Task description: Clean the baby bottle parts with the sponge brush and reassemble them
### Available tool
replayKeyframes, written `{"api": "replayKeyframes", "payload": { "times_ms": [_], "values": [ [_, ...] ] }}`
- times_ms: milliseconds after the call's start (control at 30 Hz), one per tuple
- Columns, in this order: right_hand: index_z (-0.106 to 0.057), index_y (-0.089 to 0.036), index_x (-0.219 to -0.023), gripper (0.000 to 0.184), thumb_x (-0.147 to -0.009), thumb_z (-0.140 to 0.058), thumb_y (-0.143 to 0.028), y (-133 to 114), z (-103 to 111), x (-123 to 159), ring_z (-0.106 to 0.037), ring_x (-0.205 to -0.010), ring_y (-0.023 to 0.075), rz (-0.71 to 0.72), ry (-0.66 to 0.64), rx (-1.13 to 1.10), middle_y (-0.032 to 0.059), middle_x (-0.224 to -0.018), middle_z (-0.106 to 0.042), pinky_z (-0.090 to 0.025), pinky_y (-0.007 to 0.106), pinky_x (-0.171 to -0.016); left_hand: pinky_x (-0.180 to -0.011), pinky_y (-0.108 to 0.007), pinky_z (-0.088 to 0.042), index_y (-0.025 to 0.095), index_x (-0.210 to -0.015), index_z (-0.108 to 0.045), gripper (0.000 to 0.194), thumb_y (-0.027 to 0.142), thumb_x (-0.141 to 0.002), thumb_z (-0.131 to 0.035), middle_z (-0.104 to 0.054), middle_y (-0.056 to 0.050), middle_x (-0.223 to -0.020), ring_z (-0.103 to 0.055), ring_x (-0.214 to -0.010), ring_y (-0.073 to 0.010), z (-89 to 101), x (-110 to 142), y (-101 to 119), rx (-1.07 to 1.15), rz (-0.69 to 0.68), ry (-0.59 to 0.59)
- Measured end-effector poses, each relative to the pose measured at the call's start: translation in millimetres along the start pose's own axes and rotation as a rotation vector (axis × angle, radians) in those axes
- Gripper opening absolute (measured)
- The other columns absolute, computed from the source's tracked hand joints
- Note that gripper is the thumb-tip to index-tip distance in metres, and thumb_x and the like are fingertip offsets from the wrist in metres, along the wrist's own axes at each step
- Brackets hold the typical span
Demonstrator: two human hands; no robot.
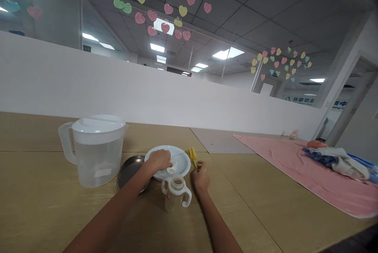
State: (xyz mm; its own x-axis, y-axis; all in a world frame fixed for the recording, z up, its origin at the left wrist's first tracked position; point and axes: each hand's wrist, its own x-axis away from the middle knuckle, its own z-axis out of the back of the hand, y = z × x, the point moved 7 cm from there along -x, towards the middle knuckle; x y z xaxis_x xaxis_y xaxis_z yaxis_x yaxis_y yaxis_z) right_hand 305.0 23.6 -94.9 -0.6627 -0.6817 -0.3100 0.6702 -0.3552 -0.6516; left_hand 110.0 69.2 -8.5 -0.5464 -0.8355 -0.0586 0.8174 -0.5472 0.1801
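Both hands at a white plate (183, 159).
The left hand's (159, 160) fingers close on a small white cap (172, 169) on it; the right hand's (201, 178) fingers pinch a yellow brush (191, 154) just beside it.

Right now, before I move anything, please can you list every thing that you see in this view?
light wooden table: 1, tan, under everything
clear plastic pitcher with white lid: 1, clear and white, left on table
round metal tray: 1, dark grey, beside pitcher
round white plate: 1, white, table centre
clear bottle with white handles: 1, clear and white, in front of plate
small round white piece: 1, white, at plate
bottle brush: 1, yellow and green, at plate's right edge
pink towel: 1, pink, right on table
folded cloth: 1, blue and white, on towel
paper hearts: many, pastel, on glass
left hand: 1, over plate
right hand: 1, beside brush
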Motion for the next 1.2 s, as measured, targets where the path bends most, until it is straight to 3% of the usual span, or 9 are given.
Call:
{"api": "replayKeyframes", "payload": {
  "times_ms": [100, 267, 433, 633, 933, 1033, 1200],
  "values": [
    [-0.055, -0.017, -0.107, 0.037, -0.074, -0.043, -0.004, -1, -3, 0, -0.063, -0.085, 0.0171, 0.027, -0.013, 0.014, 0.0055, -0.095, -0.068, -0.037, 0.023, -0.061, -0.063, -0.030, -0.046, 0.017, -0.082, -0.072, 0.021, 0.031, -0.070, -0.061, -0.072, -0.013, -0.092, -0.066, -0.082, -0.0281, -16.5, -1, 4, 0.021, -0.040, -0.083],
    [-0.056, -0.017, -0.106, 0.037, -0.074, -0.044, -0.005, -2, -7, -1, -0.062, -0.088, 0.0192, 0.056, -0.045, 0.051, 0.0069, -0.095, -0.068, -0.036, 0.024, -0.062, -0.069, -0.033, -0.048, 0.014, -0.081, -0.069, 0.013, 0.013, -0.068, -0.065, -0.070, -0.013, -0.093, -0.065, -0.085, -0.0264, -28.6, -1, 4, -0.013, -0.041, -0.107],
    [-0.057, -0.017, -0.107, 0.037, -0.075, -0.043, -0.004, -2, -7, -2, -0.063, -0.088, 0.0188, 0.049, -0.064, 0.072, 0.0078, -0.095, -0.068, -0.036, 0.023, -0.062, -0.082, -0.039, -0.050, 0.012, -0.094, -0.063, 0.015, 0.024, -0.087, -0.057, -0.065, -0.006, -0.099, -0.062, -0.092, -0.0181, -31.5, -4, -3, -0.082, 0.024, -0.069],
    [-0.058, -0.018, -0.105, 0.037, -0.073, -0.045, -0.003, -1, -6, -2, -0.063, -0.084, 0.0178, 0.041, -0.078, 0.059, 0.0065, -0.093, -0.069, -0.036, 0.022, -0.061, -0.082, -0.040, -0.051, 0.013, -0.105, -0.059, 0.023, 0.029, -0.089, -0.055, -0.062, -0.007, -0.106, -0.061, -0.094, -0.0188, -34.2, -10, -11, -0.158, 0.064, -0.035],
    [-0.057, -0.017, -0.106, 0.038, -0.075, -0.040, -0.003, -1, 8, 0, -0.064, -0.084, 0.0160, 0.017, -0.015, -0.033, 0.0049, -0.092, -0.069, -0.039, 0.022, -0.062, -0.078, -0.038, -0.050, 0.010, -0.094, -0.063, 0.019, 0.025, -0.086, -0.056, -0.066, -0.011, -0.094, -0.063, -0.089, -0.0213, -26.1, -15, -10, -0.095, 0.070, 0.113],
    [-0.054, -0.016, -0.110, 0.040, -0.075, -0.038, -0.005, 2, 12, -1, -0.065, -0.080, 0.0168, -0.013, 0.022, -0.081, 0.0055, -0.094, -0.069, -0.039, 0.023, -0.060, -0.076, -0.035, -0.048, 0.010, -0.084, -0.067, 0.013, 0.018, -0.081, -0.057, -0.066, -0.017, -0.087, -0.064, -0.089, -0.0269, -17.4, -13, -12, -0.066, 0.059, 0.173],
    [-0.052, -0.016, -0.111, 0.039, -0.077, -0.035, -0.008, 3, 15, -2, -0.064, -0.083, 0.0177, -0.007, 0.078, -0.160, 0.0066, -0.100, -0.068, -0.040, 0.023, -0.061, -0.074, -0.035, -0.048, 0.010, -0.082, -0.067, 0.014, 0.017, -0.078, -0.056, -0.064, -0.019, -0.091, -0.064, -0.087, -0.0290, 1.9, -10, -10, -0.011, 0.024, 0.254]
  ]
}}
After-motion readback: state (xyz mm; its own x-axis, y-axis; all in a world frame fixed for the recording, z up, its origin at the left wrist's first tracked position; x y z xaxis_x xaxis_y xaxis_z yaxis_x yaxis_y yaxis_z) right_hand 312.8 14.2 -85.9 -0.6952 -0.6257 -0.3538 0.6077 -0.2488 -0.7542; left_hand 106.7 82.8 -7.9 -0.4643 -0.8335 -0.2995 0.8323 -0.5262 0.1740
